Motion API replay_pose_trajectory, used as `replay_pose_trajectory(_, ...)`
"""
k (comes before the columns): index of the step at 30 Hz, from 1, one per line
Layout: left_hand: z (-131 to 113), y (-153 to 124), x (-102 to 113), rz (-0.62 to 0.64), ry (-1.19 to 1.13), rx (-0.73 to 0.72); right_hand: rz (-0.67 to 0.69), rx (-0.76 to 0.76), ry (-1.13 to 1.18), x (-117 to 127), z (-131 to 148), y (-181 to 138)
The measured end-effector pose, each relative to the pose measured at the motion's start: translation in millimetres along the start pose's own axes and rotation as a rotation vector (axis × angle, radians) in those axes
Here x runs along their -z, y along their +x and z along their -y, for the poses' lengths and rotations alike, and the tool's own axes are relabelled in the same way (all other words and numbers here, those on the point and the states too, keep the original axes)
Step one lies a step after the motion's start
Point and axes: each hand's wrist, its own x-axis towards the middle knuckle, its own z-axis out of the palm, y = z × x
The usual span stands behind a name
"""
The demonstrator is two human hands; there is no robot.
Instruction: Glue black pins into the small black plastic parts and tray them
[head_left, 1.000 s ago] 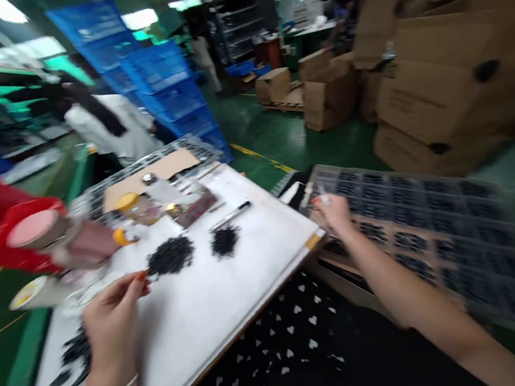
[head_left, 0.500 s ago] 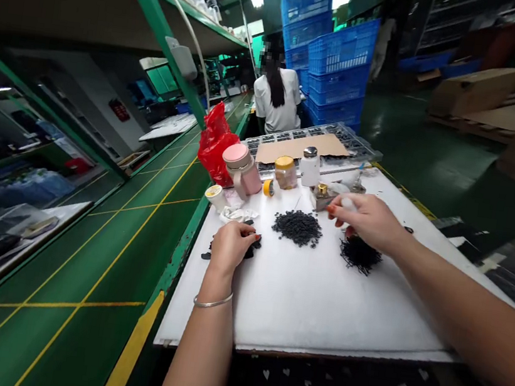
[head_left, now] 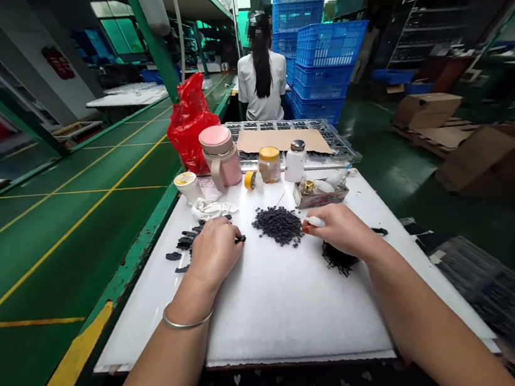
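Head view: L hand (head_left: 217,248) is over the table's (head_left: 298,318) left part, approx. midway btwn near & far edges, thumb & fingers closed on a small black piece (head_left: 242,239), its end poking out past the fingertips. More flat black pieces (head_left: 184,241) lie loose btwn that hand & the left edge; crumpled white cloth (head_left: 210,208) just beyond.

R hand (head_left: 342,228) is right of ctr, fingers wrapped round a white tool (head_left: 314,221), tip pointing left, just beside a pile of tiny black parts (head_left: 278,224) at table ctr; can't tell if it touches. Under R hand, partly hidden: heap of thin black strips (head_left: 341,259).

Along the far edge, L to R: white tub (head_left: 187,187), pink mug (head_left: 228,164), yellow tape roll (head_left: 249,180), yellow-lidded jar (head_left: 269,166), white bottle (head_left: 295,163) w/ metal cap, small box (head_left: 320,198) w/ bits in it. Red bag (head_left: 190,124) by far-left corner. Past the far edge: cardboard sheet (head_left: 287,141) on clear trays, co-worker (head_left: 262,83) in white top, back turned, blue crates (head_left: 325,69) alongside.
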Motion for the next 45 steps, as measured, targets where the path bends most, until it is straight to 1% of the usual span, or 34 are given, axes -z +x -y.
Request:
replay_pose_trajectory(3,0,0,0,-0.030,-0.043,-0.004,0.021,-0.040,-0.098,16,3,-8)
replay_pose_trajectory(6,1,3,-2,-0.067,-0.224,0.015,0.085,-0.094,-0.230,19,6,-17)
replay_pose_trajectory(7,2,4,-3,-0.065,-0.328,0.037,0.110,-0.109,-0.270,16,5,-21)
replay_pose_trajectory(9,2,7,-4,-0.033,-0.610,0.093,0.138,-0.117,-0.342,8,4,-27)
replay_pose_trajectory(11,0,8,-4,0.030,-0.929,0.133,0.145,-0.102,-0.416,-1,0,-31)
replay_pose_trajectory(13,-3,8,-1,0.098,-1.199,0.146,0.145,-0.087,-0.474,-7,-4,-32)
replay_pose_trajectory(15,-6,6,2,0.154,-1.375,0.143,0.150,-0.073,-0.505,-10,-6,-33)
replay_pose_trajectory(18,-8,4,6,0.206,-1.531,0.148,0.136,-0.051,-0.488,-10,-8,-34)
replay_pose_trajectory(21,-8,3,7,0.244,-1.629,0.193,0.078,-0.037,-0.401,-6,-10,-35)
replay_pose_trajectory(23,-8,3,7,0.273,-1.675,0.200,0.041,-0.054,-0.364,-3,-13,-36)
replay_pose_trajectory(27,-9,1,7,0.341,-1.704,0.153,0.000,-0.139,-0.348,3,-17,-39)
replay_pose_trajectory(32,-13,1,7,0.417,-1.700,0.093,-0.039,-0.148,-0.280,4,-16,-40)
replay_pose_trajectory(35,-15,0,7,0.425,-1.705,0.080,-0.063,-0.169,-0.239,4,-16,-39)
replay_pose_trajectory(39,-16,0,7,0.433,-1.696,0.085,-0.057,-0.168,-0.087,6,-13,-38)
replay_pose_trajectory(43,-15,-1,6,0.441,-1.709,0.100,-0.079,-0.146,0.037,10,-1,-33)
replay_pose_trajectory(45,-15,-1,6,0.439,-1.738,0.117,-0.086,-0.116,0.147,10,9,-30)
